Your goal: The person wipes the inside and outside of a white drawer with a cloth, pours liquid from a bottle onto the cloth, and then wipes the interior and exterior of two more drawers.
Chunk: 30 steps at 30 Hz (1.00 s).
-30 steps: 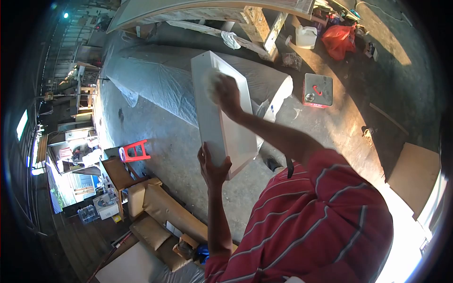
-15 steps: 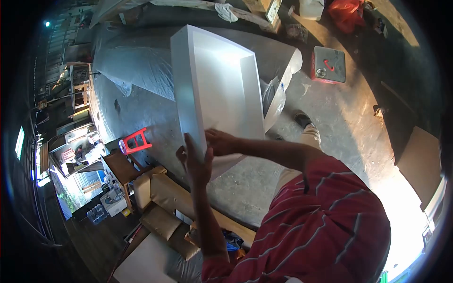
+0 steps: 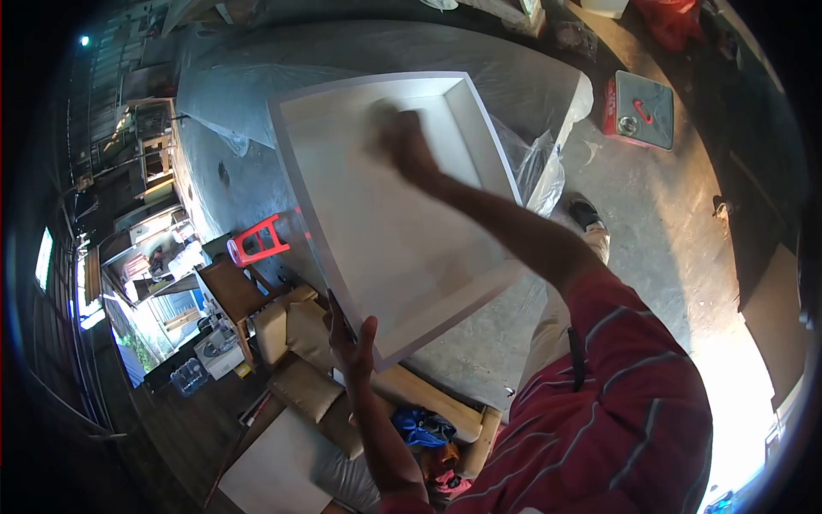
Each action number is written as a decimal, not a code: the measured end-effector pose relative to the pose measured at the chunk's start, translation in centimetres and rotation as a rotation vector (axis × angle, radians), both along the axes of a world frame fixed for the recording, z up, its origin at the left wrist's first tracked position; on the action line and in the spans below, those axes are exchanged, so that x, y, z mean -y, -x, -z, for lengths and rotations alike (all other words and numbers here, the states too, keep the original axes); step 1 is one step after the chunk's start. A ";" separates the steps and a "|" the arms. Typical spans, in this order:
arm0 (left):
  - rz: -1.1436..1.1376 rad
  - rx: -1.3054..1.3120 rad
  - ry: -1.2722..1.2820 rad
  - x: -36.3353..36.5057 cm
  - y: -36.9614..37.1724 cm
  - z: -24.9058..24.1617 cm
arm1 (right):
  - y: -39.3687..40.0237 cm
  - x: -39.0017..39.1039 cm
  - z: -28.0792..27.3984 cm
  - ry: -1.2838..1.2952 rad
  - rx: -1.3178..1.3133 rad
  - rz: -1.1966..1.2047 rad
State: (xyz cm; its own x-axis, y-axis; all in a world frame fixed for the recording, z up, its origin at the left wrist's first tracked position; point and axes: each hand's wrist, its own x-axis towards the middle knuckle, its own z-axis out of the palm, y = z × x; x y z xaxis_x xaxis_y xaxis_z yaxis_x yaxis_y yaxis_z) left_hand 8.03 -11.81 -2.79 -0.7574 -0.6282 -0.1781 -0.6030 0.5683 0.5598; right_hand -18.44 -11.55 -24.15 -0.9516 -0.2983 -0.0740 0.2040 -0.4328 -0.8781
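A large, shallow white open box (image 3: 385,248) is tilted up in front of me, its hollow side facing me. My left hand (image 3: 351,343) grips its lower left edge, thumb on the near side and fingers around the outer wall. Inside the box, near the upper part of the panel, my right hand (image 3: 402,141) is closed and smeared by motion. A pale blur shows at its fingertips; what it holds cannot be made out.
A plastic sheet (image 3: 231,94) covers the floor area behind the box. Near it stand a red plastic stool (image 3: 259,242) and a metal can (image 3: 642,111). A tan cushioned sofa (image 3: 300,394) with cloths on it lies below left.
The box has turned so its inside faces me more. My right hand has moved from its left edge up into the inside. My left hand has slid to the lower left edge.
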 end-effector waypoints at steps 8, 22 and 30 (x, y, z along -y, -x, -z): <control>0.030 -0.012 0.014 -0.4 -0.8 -0.1 | 2.4 4.8 -7.0 -0.682 -0.849 -0.066; -0.124 -0.062 -0.068 -5.2 0.9 -0.8 | 8.3 -4.9 11.3 -1.406 -0.939 -0.361; -0.266 -0.044 -0.068 -8.6 3.7 -2.3 | -0.8 -12.7 11.1 -1.249 -0.870 -0.578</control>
State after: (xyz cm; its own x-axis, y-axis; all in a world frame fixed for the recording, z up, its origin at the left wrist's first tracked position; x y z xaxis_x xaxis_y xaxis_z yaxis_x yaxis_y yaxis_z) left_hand 4.30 -3.20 -0.47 -0.5751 -0.7938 -0.1979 -0.7006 0.3531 0.6200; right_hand -17.61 1.17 -35.26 -0.6219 -0.7807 -0.0603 -0.6401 0.5512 -0.5352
